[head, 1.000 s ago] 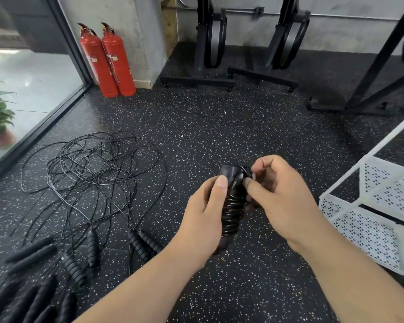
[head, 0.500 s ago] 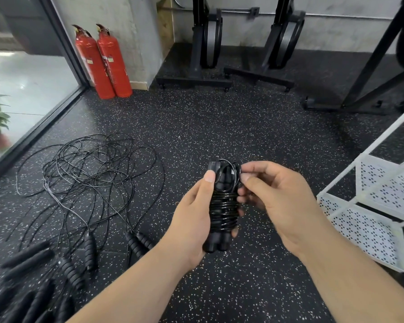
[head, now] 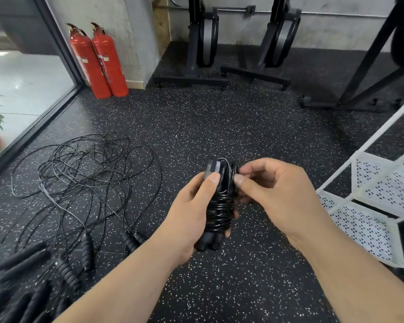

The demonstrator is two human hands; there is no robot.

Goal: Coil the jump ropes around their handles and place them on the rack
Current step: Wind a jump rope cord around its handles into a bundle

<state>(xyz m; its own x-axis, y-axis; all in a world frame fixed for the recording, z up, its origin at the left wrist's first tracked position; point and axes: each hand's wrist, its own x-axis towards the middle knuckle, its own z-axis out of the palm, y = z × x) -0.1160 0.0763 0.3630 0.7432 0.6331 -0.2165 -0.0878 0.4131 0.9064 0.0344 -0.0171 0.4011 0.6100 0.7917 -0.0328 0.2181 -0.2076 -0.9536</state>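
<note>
Coiled jump rope [head: 220, 212] sits clenched in left grip [head: 191, 213], right grip [head: 275, 194] pinching its top loop; likely light, springy, slick: hold mid-coil.

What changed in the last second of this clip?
The left hand tipped the coiled jump rope more upright, so its handle ends now show below the palm. The right hand kept pinching the last loop at the top. The loose ropes on the floor and the white rack stayed put.
</note>
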